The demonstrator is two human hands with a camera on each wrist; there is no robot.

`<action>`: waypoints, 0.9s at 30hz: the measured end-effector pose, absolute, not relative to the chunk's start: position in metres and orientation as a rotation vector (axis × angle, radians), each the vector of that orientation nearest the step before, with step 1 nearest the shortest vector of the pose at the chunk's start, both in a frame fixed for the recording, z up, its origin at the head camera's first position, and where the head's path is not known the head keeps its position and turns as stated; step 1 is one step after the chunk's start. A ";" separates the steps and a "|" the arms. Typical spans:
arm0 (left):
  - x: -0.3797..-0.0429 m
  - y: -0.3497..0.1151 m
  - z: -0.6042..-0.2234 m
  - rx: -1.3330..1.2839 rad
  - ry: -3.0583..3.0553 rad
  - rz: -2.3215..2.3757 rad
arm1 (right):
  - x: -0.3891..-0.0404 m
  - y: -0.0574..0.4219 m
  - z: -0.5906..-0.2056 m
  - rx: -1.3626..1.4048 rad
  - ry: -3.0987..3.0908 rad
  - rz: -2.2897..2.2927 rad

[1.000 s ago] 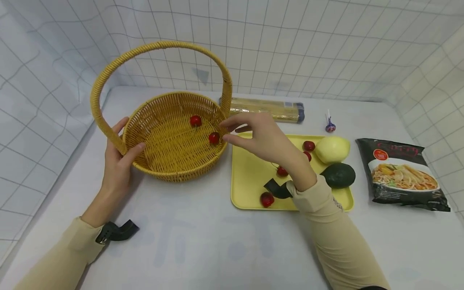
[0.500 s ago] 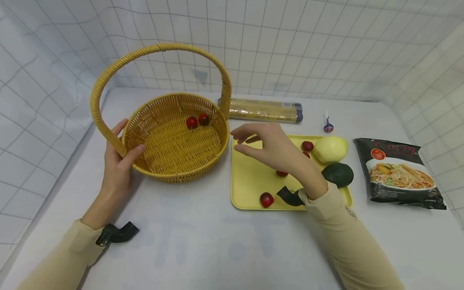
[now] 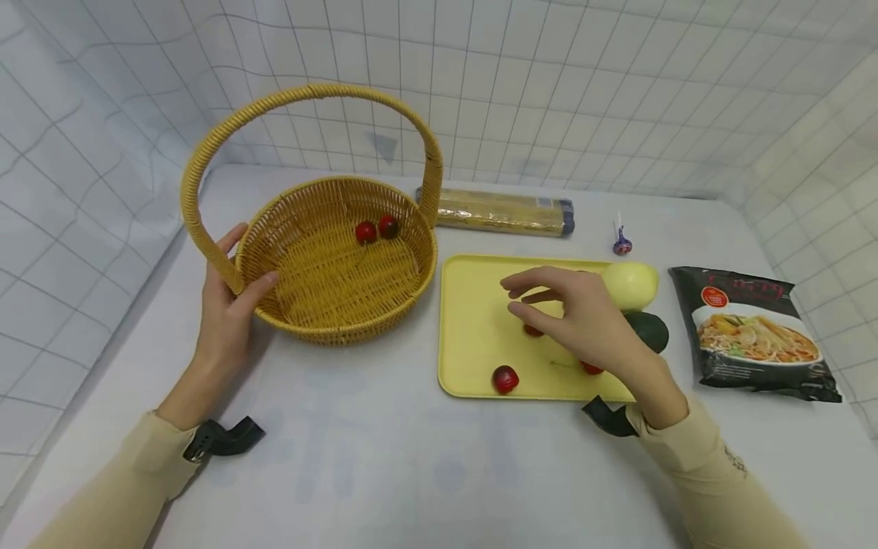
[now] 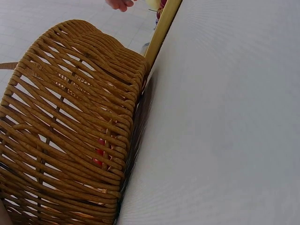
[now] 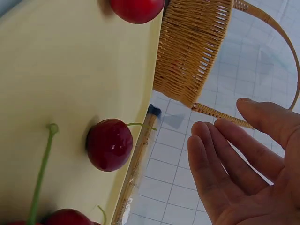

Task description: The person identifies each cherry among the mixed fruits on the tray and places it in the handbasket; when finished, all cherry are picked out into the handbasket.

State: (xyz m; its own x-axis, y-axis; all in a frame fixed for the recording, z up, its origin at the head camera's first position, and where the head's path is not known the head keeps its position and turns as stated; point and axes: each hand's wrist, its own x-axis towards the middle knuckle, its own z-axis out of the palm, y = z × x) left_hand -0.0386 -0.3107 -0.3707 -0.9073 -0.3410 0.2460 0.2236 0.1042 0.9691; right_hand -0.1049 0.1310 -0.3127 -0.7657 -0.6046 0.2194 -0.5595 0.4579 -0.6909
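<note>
My left hand (image 3: 225, 316) grips the left rim of a yellow woven basket (image 3: 339, 334) with a tall arched handle, thumb inside the rim. Two red cherries (image 3: 366, 232) lie together inside it, toward the back right. My right hand (image 3: 583, 316) hovers over a yellow tray (image 3: 473, 305), fingers loosely bent, thumb apart, nothing between them. Below and around that hand lie several cherries; one cherry (image 3: 505, 379) is near the tray's front edge. In the right wrist view a dark red cherry (image 5: 110, 144) with a green stem shows beside the hand.
A lemon (image 3: 629, 286) and a dark green avocado (image 3: 648, 331) sit at the tray's right side. Farther right lies a black noodle packet (image 3: 754, 335). Behind the tray are a lollipop (image 3: 622, 242) and a long gold package (image 3: 504, 212). Gridded white sheeting encloses the table's back and sides.
My right hand has moved from the basket's right rim rightward over the tray. One cherry in the basket has rolled back beside the other. The left hand keeps its hold.
</note>
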 end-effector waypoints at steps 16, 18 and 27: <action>-0.032 -0.319 -0.368 0.102 -1.972 -1.854 | -0.126 0.151 -0.329 -0.934 2.636 -0.849; -0.032 -0.319 -0.368 0.099 -1.961 -1.863 | -0.126 0.150 -0.332 -0.963 2.637 -0.764; -0.039 -0.315 -0.372 0.066 -1.975 -1.881 | -0.122 0.154 -0.338 -0.970 2.634 -0.749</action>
State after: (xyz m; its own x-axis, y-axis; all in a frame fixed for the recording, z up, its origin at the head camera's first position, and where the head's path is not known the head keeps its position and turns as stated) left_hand -0.0385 -0.3147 -0.3719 -0.9145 -0.3106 0.2592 0.2437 0.0885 0.9658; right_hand -0.1218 0.1536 -0.3379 -0.7522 -0.6576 -0.0426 -0.5367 0.6488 -0.5395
